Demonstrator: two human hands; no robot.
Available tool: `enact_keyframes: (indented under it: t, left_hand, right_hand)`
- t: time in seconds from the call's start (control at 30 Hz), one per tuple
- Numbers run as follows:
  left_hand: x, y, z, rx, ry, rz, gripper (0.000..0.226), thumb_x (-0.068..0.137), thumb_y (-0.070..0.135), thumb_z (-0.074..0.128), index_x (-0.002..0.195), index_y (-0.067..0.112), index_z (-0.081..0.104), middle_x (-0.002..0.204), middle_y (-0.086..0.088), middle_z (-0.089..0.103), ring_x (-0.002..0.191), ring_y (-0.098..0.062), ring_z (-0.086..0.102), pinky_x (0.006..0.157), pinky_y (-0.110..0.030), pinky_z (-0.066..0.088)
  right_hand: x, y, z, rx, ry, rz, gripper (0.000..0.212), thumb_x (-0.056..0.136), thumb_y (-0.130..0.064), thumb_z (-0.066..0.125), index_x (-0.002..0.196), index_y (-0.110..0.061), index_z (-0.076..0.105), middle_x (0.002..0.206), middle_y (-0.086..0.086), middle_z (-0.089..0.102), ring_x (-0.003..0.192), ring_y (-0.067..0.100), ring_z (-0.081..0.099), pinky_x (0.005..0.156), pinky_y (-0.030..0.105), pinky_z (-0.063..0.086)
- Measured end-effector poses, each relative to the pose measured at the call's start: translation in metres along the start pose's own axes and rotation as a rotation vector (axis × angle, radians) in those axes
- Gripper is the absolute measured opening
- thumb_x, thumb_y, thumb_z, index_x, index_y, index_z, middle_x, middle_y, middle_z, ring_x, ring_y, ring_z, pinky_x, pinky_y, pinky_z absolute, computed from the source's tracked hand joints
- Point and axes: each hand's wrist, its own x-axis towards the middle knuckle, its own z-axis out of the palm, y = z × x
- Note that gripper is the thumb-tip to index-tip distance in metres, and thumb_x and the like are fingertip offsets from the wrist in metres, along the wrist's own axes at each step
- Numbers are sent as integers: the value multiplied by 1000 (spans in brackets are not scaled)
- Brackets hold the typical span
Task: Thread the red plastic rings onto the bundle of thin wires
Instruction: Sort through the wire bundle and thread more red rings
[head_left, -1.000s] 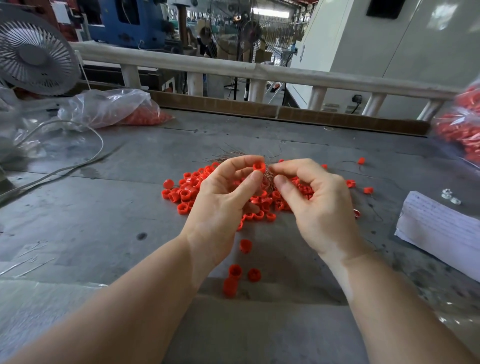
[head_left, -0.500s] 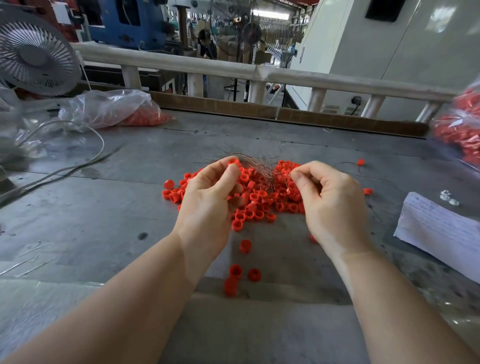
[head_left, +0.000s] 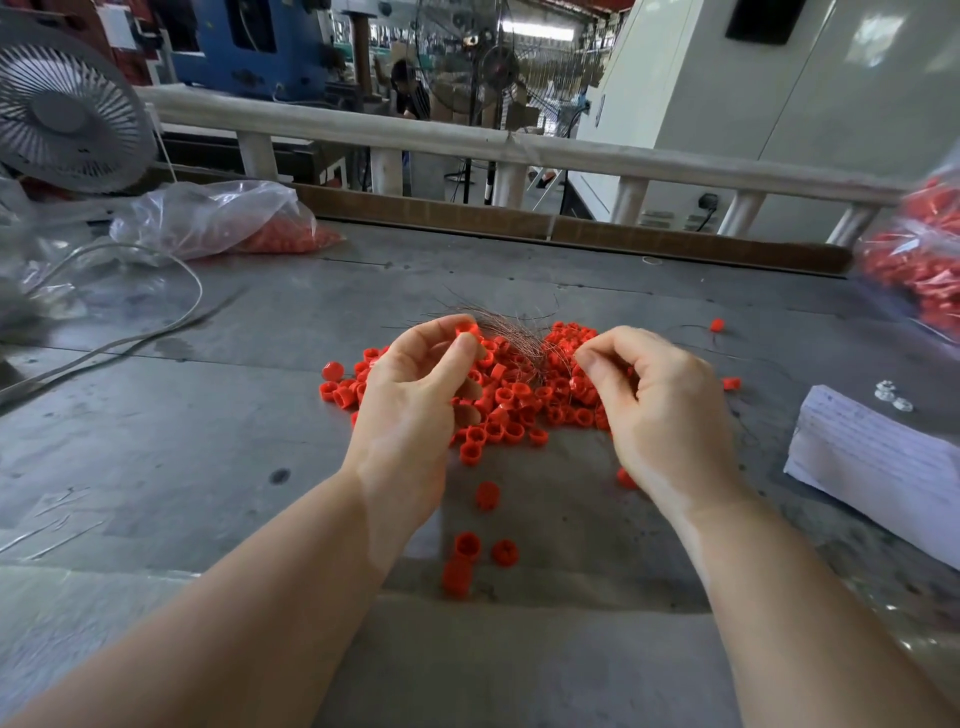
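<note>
While the left hand (head_left: 410, 400) pinches one red ring (head_left: 466, 329) and the right hand (head_left: 660, 410) pinches the wire bundle (head_left: 511, 332), most rings in the pile (head_left: 511, 402) on the tabletop (head_left: 156, 441) remain unthreaded; early stage.

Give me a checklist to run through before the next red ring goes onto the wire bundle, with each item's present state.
1. Ring in hand: the left hand pinches one red plastic ring between thumb and forefinger. Ok.
2. Wire held: the right hand has thumb and forefinger pinched by the bundle of thin brownish wires; the strand itself is too fine to see. Cannot tell.
3. Wire tip lined up with the ring's hole. Cannot tell.
4. Supply: a pile of loose red rings lies on the grey metal table under both hands. Ok.
5. Hands close enough to join: apart, with a gap between them. Not ok.
</note>
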Motion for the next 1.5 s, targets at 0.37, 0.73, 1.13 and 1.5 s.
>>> enact_keyframes:
  t: [0.37, 0.73, 1.13, 1.5]
  left_hand:
    - [-2, -3, 3, 132, -71, -35, 15, 87, 9, 62, 83, 22, 68, 63, 12, 59, 47, -1, 48, 42, -16, 38]
    - [-5, -3, 1, 267, -70, -27, 15, 84, 7, 65, 80, 21, 70, 53, 11, 55, 46, -3, 48, 39, -17, 37]
    - [-4, -7, 0, 416, -54, 86, 14, 83, 7, 67, 78, 20, 69, 59, 7, 62, 52, -7, 56, 54, -21, 49]
    - [-2, -7, -3, 1123, -27, 357, 11, 84, 12, 64, 88, 18, 72, 85, 8, 60, 72, -3, 48, 64, 1, 32]
  right_hand:
    - [11, 34, -26, -164, 458, 316, 19, 95, -18, 49, 94, -10, 67, 77, 8, 63, 75, 32, 56, 59, 30, 32]
    - [7, 57, -24, -532, 170, 523, 21, 93, -13, 50, 90, -11, 70, 98, 14, 61, 82, 38, 51, 62, 31, 29]
    - [7, 62, -20, -656, -72, 582, 32, 98, -28, 45, 108, -8, 68, 117, 18, 56, 115, 37, 41, 92, 44, 31]
    - [4, 17, -2, -127, -96, 24, 11, 76, -2, 73, 84, -10, 75, 83, 1, 60, 87, 25, 56, 80, 29, 40]
